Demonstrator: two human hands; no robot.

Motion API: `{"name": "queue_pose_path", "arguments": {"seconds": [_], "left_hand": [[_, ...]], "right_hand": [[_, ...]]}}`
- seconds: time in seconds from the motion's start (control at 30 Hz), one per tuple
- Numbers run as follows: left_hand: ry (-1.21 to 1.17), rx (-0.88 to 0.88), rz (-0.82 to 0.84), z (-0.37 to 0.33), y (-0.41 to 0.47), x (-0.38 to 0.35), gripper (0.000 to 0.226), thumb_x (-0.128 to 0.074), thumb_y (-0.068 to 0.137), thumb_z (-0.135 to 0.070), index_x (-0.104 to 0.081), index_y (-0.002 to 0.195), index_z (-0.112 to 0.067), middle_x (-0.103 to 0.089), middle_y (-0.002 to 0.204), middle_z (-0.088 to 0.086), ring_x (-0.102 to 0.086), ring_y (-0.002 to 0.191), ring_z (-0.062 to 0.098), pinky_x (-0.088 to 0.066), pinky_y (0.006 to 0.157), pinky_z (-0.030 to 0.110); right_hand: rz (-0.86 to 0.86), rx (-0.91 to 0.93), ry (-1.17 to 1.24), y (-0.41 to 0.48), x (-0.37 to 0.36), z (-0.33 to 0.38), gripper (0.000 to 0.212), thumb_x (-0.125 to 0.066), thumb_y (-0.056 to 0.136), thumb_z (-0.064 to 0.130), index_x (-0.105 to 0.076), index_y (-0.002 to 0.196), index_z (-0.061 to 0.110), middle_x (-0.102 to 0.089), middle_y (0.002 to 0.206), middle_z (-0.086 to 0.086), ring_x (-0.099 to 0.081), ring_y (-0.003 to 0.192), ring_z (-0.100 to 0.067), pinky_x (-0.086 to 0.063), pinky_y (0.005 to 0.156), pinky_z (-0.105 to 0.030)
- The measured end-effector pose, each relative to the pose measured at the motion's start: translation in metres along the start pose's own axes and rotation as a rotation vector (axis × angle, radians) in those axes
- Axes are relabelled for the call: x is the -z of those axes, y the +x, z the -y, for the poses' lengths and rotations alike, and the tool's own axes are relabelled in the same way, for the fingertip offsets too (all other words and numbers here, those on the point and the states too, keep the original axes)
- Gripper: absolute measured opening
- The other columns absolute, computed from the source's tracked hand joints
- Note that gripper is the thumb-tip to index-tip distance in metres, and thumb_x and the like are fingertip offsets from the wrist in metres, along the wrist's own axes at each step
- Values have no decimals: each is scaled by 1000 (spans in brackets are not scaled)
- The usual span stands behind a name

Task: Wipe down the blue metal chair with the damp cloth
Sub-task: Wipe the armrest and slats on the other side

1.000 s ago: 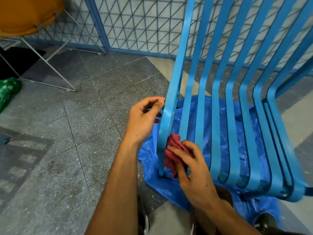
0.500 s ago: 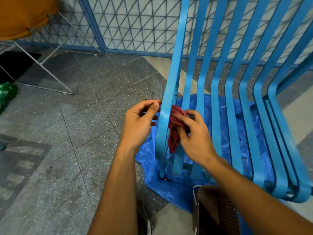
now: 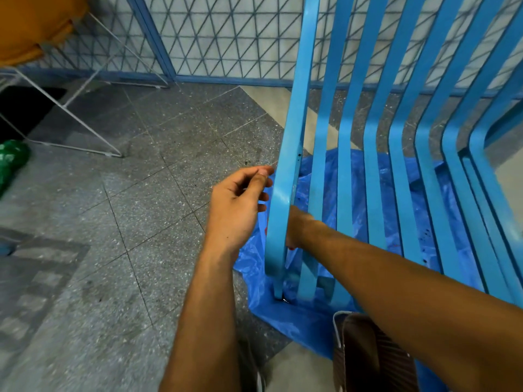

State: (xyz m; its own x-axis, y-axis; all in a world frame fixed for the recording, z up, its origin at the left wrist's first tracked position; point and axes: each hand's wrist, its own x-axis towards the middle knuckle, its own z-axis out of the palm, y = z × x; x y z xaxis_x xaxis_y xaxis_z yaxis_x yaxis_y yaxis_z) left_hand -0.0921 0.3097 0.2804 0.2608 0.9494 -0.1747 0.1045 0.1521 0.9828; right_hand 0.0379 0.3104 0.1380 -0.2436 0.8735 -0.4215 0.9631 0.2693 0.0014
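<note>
The blue metal chair [image 3: 285, 165] fills the right half of the head view, its long slats curving from backrest into seat. My right hand [image 3: 300, 226] reaches through the gap beside the leftmost slat, so that slat hides its fingers. Only a sliver of the red damp cloth [image 3: 291, 248] peeks out under that hand. My left hand [image 3: 237, 205] hovers just left of the same slat. Its fingers are loosely curled, with the tips close to the slat's edge, and it holds nothing.
A crumpled blue plastic sheet [image 3: 283, 315] lies under the chair on the grey tiled floor. An orange chair [image 3: 34, 24] on a white wire frame stands far left, near a green bundle [image 3: 11, 157]. A blue mesh fence [image 3: 226, 38] runs behind. A brown striped item [image 3: 368, 355] is by my feet.
My right hand went from wiping the front of the leftmost slats to reaching through behind the first slat, taking the cloth out of sight. My left hand stayed beside the slat.
</note>
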Motion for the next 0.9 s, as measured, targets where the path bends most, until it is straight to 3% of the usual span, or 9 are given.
{"name": "queue_pose_path", "arguments": {"seconds": [0.2, 0.33, 0.43, 0.53, 0.57, 0.63, 0.7, 0.8, 0.9], "left_hand": [[25, 4, -2, 1, 0, -2, 21, -58, 101, -16, -77, 95, -21, -77, 95, 5, -67, 82, 16, -59, 76, 36], [21, 5, 10, 0, 0, -6, 21, -58, 100, -14, -76, 91, -22, -76, 81, -8, -66, 71, 5, -56, 62, 21], [12, 7, 17, 0, 0, -10, 21, -58, 100, -12, -76, 92, -21, -75, 78, -8, -64, 65, 3, -52, 58, 17], [9, 10, 18, 0, 0, -13, 21, -58, 99, -12, -76, 91, -21, -73, 73, -9, -61, 61, 0, -48, 57, 15], [8, 13, 12, 0, 0, -14, 21, -58, 99, -12, -76, 91, -21, -74, 74, -7, -62, 62, 1, -49, 59, 16], [5, 23, -1, -1, 1, -16, 20, -59, 99, -14, -76, 94, -21, -75, 80, -3, -64, 68, 6, -52, 65, 24], [-34, 33, -14, -3, 2, -18, 18, -59, 100, -16, -76, 98, -20, -76, 87, 3, -68, 75, 14, -56, 70, 34], [-126, 26, -8, -7, 3, -17, 21, -58, 100, -17, -73, 114, -20, -77, 108, 6, -73, 100, 28, -60, 85, 53], [-190, -68, 83, -14, 3, -15, 35, -55, 100, -10, -64, 132, -19, -72, 124, -4, -67, 119, 21, -55, 100, 47]], "right_hand": [[197, -5, -21, -9, 9, 8, 38, -43, 100, 19, -55, 135, 6, -44, 145, -17, -50, 132, -36, -44, 106, -52], [341, 52, 145, -24, 34, 24, 37, -52, 97, 10, -58, 132, -2, -50, 143, -21, -47, 134, -34, -39, 110, -40], [374, -12, 272, -35, 44, 26, 36, -53, 96, 7, -57, 131, -4, -54, 137, -21, -53, 128, -35, -44, 105, -42], [265, -148, 445, -34, 38, 24, 30, -61, 94, 12, -62, 122, 1, -57, 103, -16, -63, 104, -33, -49, 74, -38], [155, -171, 533, -31, 34, 25, 28, -64, 93, 16, -63, 118, 5, -57, 98, -14, -63, 94, -32, -48, 66, -37], [-37, -191, 559, -16, 17, 20, 25, -65, 90, 19, -62, 113, 8, -63, 109, -16, -65, 91, -31, -53, 71, -35], [-115, -183, 472, -4, 8, 12, 23, -60, 90, 15, -63, 112, 9, -64, 111, -11, -63, 102, -29, -54, 83, -37], [-293, -203, 315, 11, 5, -8, 27, -50, 90, 16, -62, 114, 15, -61, 116, -3, -54, 114, -29, -50, 93, -42], [-433, -327, 354, 39, -6, -38, 35, -58, 86, 19, -56, 121, 23, -52, 123, -2, -58, 108, -29, -56, 87, -44]]}}
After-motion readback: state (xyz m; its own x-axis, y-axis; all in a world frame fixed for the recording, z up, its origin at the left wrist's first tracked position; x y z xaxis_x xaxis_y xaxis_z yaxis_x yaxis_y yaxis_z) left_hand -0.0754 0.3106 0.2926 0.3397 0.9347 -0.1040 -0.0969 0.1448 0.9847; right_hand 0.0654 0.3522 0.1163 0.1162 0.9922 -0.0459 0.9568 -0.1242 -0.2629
